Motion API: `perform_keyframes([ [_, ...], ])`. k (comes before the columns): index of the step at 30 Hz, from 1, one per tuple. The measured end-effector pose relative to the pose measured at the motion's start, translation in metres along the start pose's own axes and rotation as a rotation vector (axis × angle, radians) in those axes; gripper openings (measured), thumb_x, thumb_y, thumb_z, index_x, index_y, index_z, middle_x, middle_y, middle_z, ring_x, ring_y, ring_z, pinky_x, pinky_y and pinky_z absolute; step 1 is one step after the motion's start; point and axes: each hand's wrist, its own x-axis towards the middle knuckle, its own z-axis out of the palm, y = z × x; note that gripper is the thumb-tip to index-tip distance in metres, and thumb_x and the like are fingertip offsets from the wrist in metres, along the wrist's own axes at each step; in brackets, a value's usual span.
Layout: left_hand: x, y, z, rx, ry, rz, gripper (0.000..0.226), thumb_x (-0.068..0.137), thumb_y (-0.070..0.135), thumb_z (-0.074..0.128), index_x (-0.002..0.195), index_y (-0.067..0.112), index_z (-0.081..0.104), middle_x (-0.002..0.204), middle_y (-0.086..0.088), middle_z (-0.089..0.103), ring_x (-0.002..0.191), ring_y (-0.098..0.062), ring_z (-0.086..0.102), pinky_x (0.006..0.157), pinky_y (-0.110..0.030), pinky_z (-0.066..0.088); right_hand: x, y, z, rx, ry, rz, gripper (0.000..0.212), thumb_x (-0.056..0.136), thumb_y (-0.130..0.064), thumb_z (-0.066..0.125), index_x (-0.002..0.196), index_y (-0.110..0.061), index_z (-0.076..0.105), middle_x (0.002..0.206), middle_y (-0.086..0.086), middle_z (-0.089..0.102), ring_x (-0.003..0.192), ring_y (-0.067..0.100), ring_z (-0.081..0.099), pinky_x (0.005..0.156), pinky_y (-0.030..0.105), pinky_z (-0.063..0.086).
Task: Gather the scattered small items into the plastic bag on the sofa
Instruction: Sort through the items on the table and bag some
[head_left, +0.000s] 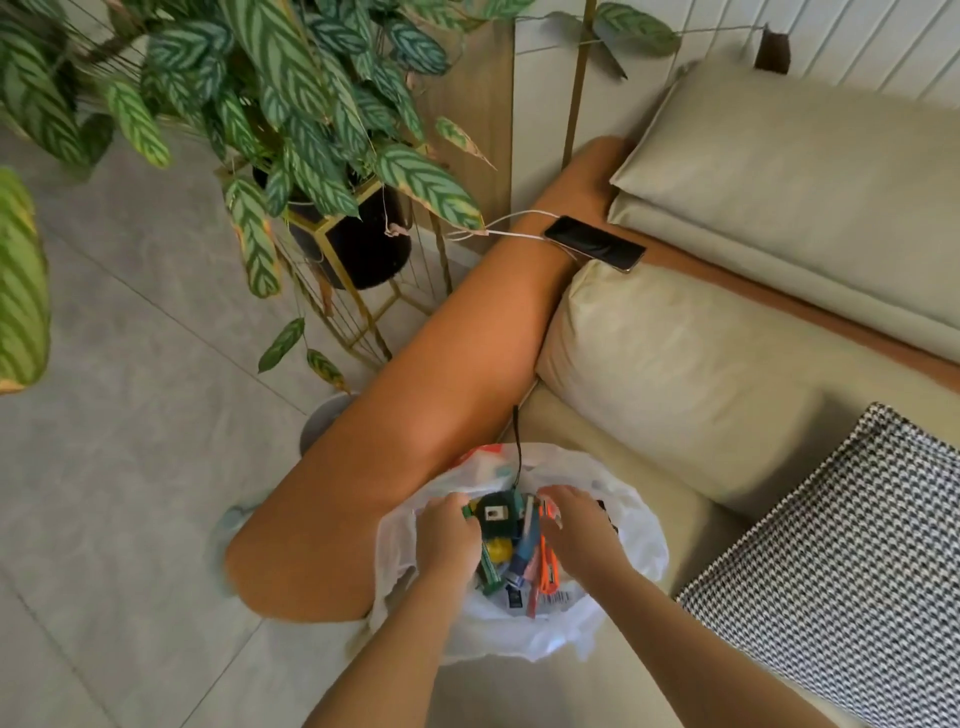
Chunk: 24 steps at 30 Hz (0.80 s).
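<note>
Presently, catalogue of the moment, from the hands outward.

Left hand (448, 538): fingers curled over the bag's rim at 9 o'clock of its mouth, touching a green packet; whether it grips film, packet or both cannot be told.

Right hand (574, 530): fingers bent down into the mouth at 3 o'clock, against an orange cutter; a true pinch on it cannot be made out.

Plastic bag (519, 631): thin white film, crumpled, mouth spread wide between the two hands; sits on the sofa seat, tight against the armrest.

Contents: green packet (488, 569), a dark green tape measure (497, 514) at 12 o'clock with its black cord (517, 447) trailing over the rim, something yellow (500, 551) at centre, blue tube (522, 556), orange cutter (548, 569) at 4 o'clock, paper slips beneath.

Handling, judged: film limp and slippery, collapses unless the rim is held on both sides; best taken by bunched rim or handles. Tape measure likely the heaviest piece, would tip the bag. Cutter rigid; hold by its body, away from the blade end.

Sofa (675, 364): beige cushions, orange armrest (441, 395) running toward 12 o'clock.

Phone (597, 243): dark, on the armrest's far end at 1 o'clock of the bag, white cable (498, 233) attached; well apart from the bag.

Checked cushion (841, 545): at 3 o'clock, near the bag, not touching.

Potted plant (291, 104): on a gold stand, on the floor at 11 o'clock.

Progress, judged: no stray small items visible on the seat.
</note>
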Motion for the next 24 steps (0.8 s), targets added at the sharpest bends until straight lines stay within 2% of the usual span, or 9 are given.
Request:
perform_keyframes([
  [3, 0.020, -0.001, 0.005, 0.248, 0.168, 0.213, 0.031, 0.092, 0.028, 0.055, 0.123, 0.029, 0.057, 0.124, 0.009, 0.056, 0.116, -0.015, 0.047, 0.095, -0.029, 0.041, 0.024, 0.004, -0.003, -0.370, 0.108, -0.203, 0.039, 0.095, -0.024, 0.045, 0.134, -0.028, 0.047, 0.145, -0.009, 0.042, 0.144, 0.014, 0.019, 0.113, 0.036, 0.022],
  [6, 0.047, -0.001, 0.018, 0.368, 0.150, 0.287, 0.032, 0.090, 0.029, 0.057, 0.122, 0.031, 0.055, 0.122, 0.009, 0.055, 0.116, -0.017, 0.043, 0.096, -0.032, 0.038, 0.047, 0.014, -0.001, -0.554, 0.106, -0.196, 0.048, 0.095, -0.031, 0.047, 0.141, -0.029, 0.035, 0.153, -0.004, 0.028, 0.146, 0.021, 0.011, 0.117, 0.044, 0.009],
  [8, 0.061, -0.003, 0.026, 0.402, 0.122, 0.281, 0.034, 0.088, 0.028, 0.060, 0.122, 0.029, 0.055, 0.120, 0.006, 0.056, 0.116, -0.019, 0.044, 0.098, -0.035, 0.038, 0.057, 0.020, 0.001, -0.521, 0.089, -0.107, 0.049, 0.095, -0.027, 0.048, 0.141, -0.029, 0.034, 0.149, -0.003, 0.036, 0.140, 0.021, 0.026, 0.115, 0.042, 0.018],
  [11, 0.071, -0.003, 0.025, 0.387, 0.173, 0.274, 0.020, 0.091, 0.030, 0.057, 0.109, 0.025, 0.064, 0.106, 0.005, 0.063, 0.102, -0.016, 0.053, 0.087, -0.031, 0.042, 0.061, 0.024, 0.001, -0.440, 0.086, -0.047, 0.041, 0.094, -0.016, 0.045, 0.133, -0.028, 0.048, 0.127, -0.004, 0.056, 0.119, 0.018, 0.049, 0.096, 0.032, 0.041],
  [13, 0.074, 0.002, 0.019, 0.318, 0.187, 0.304, 0.020, 0.094, 0.029, 0.052, 0.105, 0.024, 0.068, 0.100, 0.005, 0.066, 0.092, -0.014, 0.059, 0.073, -0.025, 0.041, 0.060, 0.022, -0.003, -0.345, 0.107, -0.023, 0.037, 0.094, -0.015, 0.042, 0.126, -0.027, 0.055, 0.120, -0.002, 0.059, 0.113, 0.018, 0.052, 0.088, 0.030, 0.044],
  [16, 0.078, 0.021, -0.002, 0.118, 0.182, 0.271, 0.023, 0.096, 0.025, 0.048, 0.106, 0.025, 0.068, 0.105, 0.005, 0.067, 0.094, -0.015, 0.061, 0.063, -0.022, 0.036, 0.063, 0.013, -0.018, -0.115, 0.189, 0.058, 0.033, 0.094, -0.016, 0.044, 0.122, -0.022, 0.061, 0.116, 0.005, 0.059, 0.108, 0.024, 0.054, 0.085, 0.031, 0.046],
  [19, 0.089, 0.043, -0.030, -0.027, 0.229, 0.194, 0.026, 0.097, 0.026, 0.045, 0.112, 0.024, 0.067, 0.111, 0.004, 0.067, 0.098, -0.017, 0.061, 0.064, -0.024, 0.038, 0.068, 0.001, -0.041, 0.024, 0.295, 0.050, 0.028, 0.094, -0.015, 0.046, 0.116, -0.017, 0.064, 0.113, 0.008, 0.061, 0.104, 0.027, 0.057, 0.087, 0.035, 0.048],
  [24, 0.088, 0.059, -0.057, 0.064, 0.197, 0.219, 0.031, 0.098, 0.022, 0.039, 0.115, 0.023, 0.066, 0.114, 0.000, 0.067, 0.102, -0.020, 0.060, 0.068, -0.026, 0.039, 0.066, -0.014, -0.070, 0.055, 0.370, 0.053, 0.026, 0.093, -0.015, 0.047, 0.111, -0.021, 0.066, 0.111, 0.003, 0.063, 0.100, 0.024, 0.058, 0.081, 0.034, 0.049],
])
